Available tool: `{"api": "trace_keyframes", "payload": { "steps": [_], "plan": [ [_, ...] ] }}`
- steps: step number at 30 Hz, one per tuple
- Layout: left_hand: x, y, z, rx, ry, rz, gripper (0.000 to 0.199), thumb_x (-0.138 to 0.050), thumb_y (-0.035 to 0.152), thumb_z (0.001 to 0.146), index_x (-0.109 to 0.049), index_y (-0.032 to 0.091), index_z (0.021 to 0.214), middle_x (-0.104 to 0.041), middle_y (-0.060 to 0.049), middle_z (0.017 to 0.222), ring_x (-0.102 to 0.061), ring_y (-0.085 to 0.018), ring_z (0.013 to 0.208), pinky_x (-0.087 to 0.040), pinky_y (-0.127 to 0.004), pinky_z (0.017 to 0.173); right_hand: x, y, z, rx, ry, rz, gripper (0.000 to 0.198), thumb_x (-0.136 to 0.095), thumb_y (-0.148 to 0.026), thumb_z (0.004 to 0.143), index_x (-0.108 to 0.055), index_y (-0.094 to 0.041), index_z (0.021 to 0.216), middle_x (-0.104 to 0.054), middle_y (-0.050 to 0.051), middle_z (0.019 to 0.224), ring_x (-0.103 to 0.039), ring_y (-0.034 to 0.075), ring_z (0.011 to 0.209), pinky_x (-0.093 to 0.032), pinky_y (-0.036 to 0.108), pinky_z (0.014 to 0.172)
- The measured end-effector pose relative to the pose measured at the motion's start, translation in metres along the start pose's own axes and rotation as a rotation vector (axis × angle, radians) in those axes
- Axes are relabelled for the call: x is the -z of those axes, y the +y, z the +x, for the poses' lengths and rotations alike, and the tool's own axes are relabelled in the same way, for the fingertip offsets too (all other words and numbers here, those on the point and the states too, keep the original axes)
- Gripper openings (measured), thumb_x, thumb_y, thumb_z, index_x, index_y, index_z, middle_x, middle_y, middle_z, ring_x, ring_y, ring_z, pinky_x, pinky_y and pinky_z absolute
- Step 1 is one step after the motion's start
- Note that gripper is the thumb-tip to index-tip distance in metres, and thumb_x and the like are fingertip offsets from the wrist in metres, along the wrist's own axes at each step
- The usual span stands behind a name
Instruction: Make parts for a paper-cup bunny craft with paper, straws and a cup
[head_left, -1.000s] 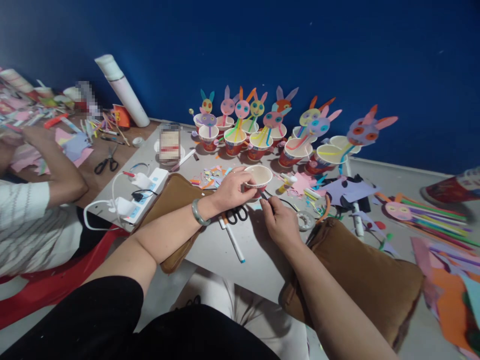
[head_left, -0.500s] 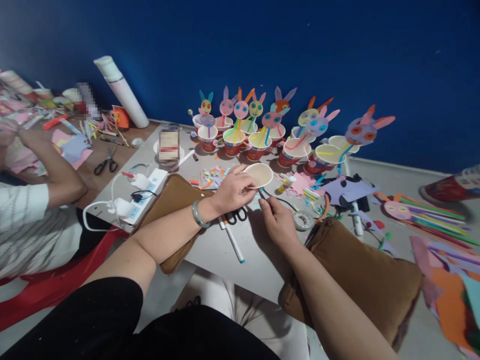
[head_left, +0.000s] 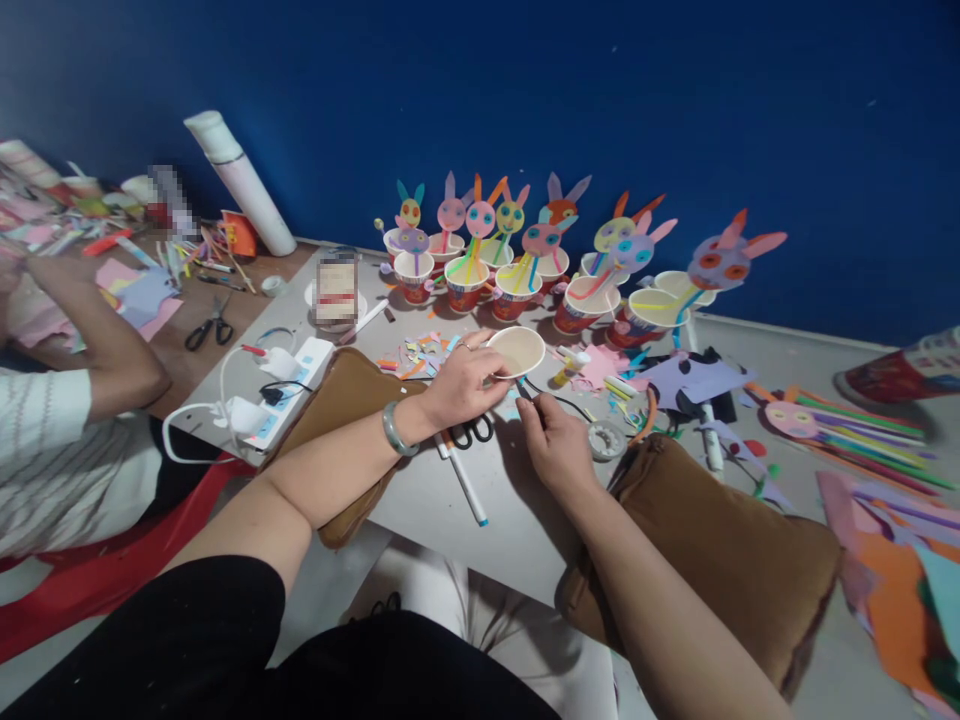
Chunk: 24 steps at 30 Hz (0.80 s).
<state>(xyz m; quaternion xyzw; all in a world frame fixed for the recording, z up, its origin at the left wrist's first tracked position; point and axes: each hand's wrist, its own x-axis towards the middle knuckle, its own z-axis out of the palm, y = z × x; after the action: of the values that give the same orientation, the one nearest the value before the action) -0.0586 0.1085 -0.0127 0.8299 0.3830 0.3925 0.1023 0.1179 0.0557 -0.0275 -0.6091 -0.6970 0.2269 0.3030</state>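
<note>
My left hand [head_left: 466, 384] is wrapped round a paper cup [head_left: 517, 353], tilted so its pale inside faces me. Just below the cup's rim, my right hand [head_left: 553, 440] is closed in a pinch on something mostly hidden; a small blue bit shows above the thumb. A black cord [head_left: 564, 402] curves behind that hand. Beneath my left wrist lie black-handled scissors [head_left: 474, 432] and a white marker [head_left: 466, 487]. A roll of tape [head_left: 606, 440] sits right of my right hand.
Several red cups with paper rabbit heads [head_left: 517, 290] line the blue wall. Brown cushions [head_left: 720, 540] lie under both forearms. A power strip [head_left: 292, 395] stands at left, near another person's arm [head_left: 112, 340]. Paper scraps [head_left: 600, 368] and a lying cup [head_left: 900, 372] are at right.
Both hands and the cup stay in nearly the same place. The whole view has shifted very slightly.
</note>
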Motion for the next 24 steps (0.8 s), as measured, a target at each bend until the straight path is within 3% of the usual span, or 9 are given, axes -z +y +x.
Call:
{"api": "trace_keyframes", "payload": {
  "steps": [4, 8, 11, 13, 17, 19, 21, 24],
  "plan": [
    [0.0007, 0.0010, 0.0004, 0.006, 0.001, -0.002, 0.009, -0.060, 0.019, 0.083, -0.059, 0.021, 0.074, -0.065, -0.003, 0.073, -0.061, -0.025, 0.106, -0.044, -0.048, 0.103, 0.0003, 0.0004, -0.0012, -0.011, 0.059, -0.167, 0.033, -0.045, -0.048, 0.091, -0.047, -0.022, 0.072, -0.042, -0.002, 0.055, -0.032, 0.014, 0.052, -0.017, 0.029, 0.056],
    [-0.0001, 0.0008, 0.0004, -0.015, 0.012, -0.009, 0.010, -0.061, 0.018, 0.083, -0.058, 0.021, 0.074, -0.063, -0.001, 0.070, -0.061, -0.024, 0.102, -0.044, -0.047, 0.103, -0.0002, -0.0013, 0.0024, -0.058, -0.110, 0.239, 0.041, -0.041, -0.054, 0.092, -0.036, -0.024, 0.066, -0.038, -0.004, 0.053, -0.036, 0.013, 0.051, -0.027, 0.027, 0.054],
    [-0.0010, 0.0005, 0.0002, -0.019, 0.008, -0.005, 0.011, -0.061, 0.017, 0.083, -0.058, 0.021, 0.074, -0.062, -0.001, 0.069, -0.061, -0.023, 0.097, -0.044, -0.046, 0.102, -0.0002, -0.0021, 0.0042, -0.142, -0.251, 0.478, 0.045, -0.037, -0.061, 0.092, -0.032, -0.025, 0.066, -0.033, -0.005, 0.051, -0.033, 0.012, 0.048, -0.026, 0.026, 0.050],
    [-0.0013, 0.0004, 0.0001, -0.022, 0.002, -0.002, 0.011, -0.061, 0.017, 0.083, -0.057, 0.021, 0.073, -0.062, -0.001, 0.069, -0.061, -0.022, 0.093, -0.043, -0.048, 0.103, 0.0005, -0.0019, 0.0034, -0.099, -0.186, 0.369, 0.044, -0.038, -0.059, 0.092, -0.033, -0.024, 0.066, -0.035, -0.005, 0.053, -0.034, 0.013, 0.050, -0.026, 0.026, 0.053],
    [-0.0016, 0.0004, 0.0000, -0.025, 0.006, 0.003, 0.013, -0.060, 0.020, 0.085, -0.057, 0.021, 0.072, -0.063, -0.002, 0.070, -0.062, -0.023, 0.092, -0.042, -0.050, 0.103, 0.0027, -0.0005, -0.0009, -0.004, 0.040, -0.147, 0.036, -0.043, -0.050, 0.092, -0.046, -0.021, 0.071, -0.046, 0.000, 0.059, -0.034, 0.013, 0.054, -0.017, 0.028, 0.057],
    [-0.0018, 0.0003, 0.0001, -0.025, 0.008, 0.006, 0.015, -0.060, 0.021, 0.085, -0.057, 0.021, 0.070, -0.063, -0.002, 0.070, -0.061, -0.024, 0.095, -0.042, -0.050, 0.103, 0.0033, 0.0001, -0.0015, -0.003, 0.070, -0.241, 0.034, -0.044, -0.049, 0.092, -0.049, -0.021, 0.074, -0.048, 0.001, 0.061, -0.033, 0.013, 0.054, -0.015, 0.029, 0.057],
    [-0.0023, 0.0000, 0.0001, -0.035, 0.012, 0.004, 0.015, -0.061, 0.021, 0.084, -0.057, 0.021, 0.070, -0.062, -0.002, 0.069, -0.061, -0.024, 0.094, -0.042, -0.051, 0.103, 0.0034, 0.0002, -0.0001, 0.000, 0.032, -0.136, 0.035, -0.044, -0.050, 0.091, -0.045, -0.021, 0.071, -0.045, 0.000, 0.059, -0.034, 0.013, 0.055, -0.018, 0.028, 0.057],
    [-0.0033, -0.0002, -0.0007, -0.057, 0.023, 0.003, 0.011, -0.060, 0.017, 0.082, -0.058, 0.020, 0.072, -0.062, -0.001, 0.068, -0.061, -0.022, 0.089, -0.042, -0.051, 0.104, 0.0030, -0.0005, 0.0040, -0.074, -0.165, 0.272, 0.041, -0.040, -0.056, 0.092, -0.035, -0.024, 0.067, -0.034, -0.004, 0.055, -0.033, 0.013, 0.053, -0.025, 0.027, 0.055]
  ]
}}
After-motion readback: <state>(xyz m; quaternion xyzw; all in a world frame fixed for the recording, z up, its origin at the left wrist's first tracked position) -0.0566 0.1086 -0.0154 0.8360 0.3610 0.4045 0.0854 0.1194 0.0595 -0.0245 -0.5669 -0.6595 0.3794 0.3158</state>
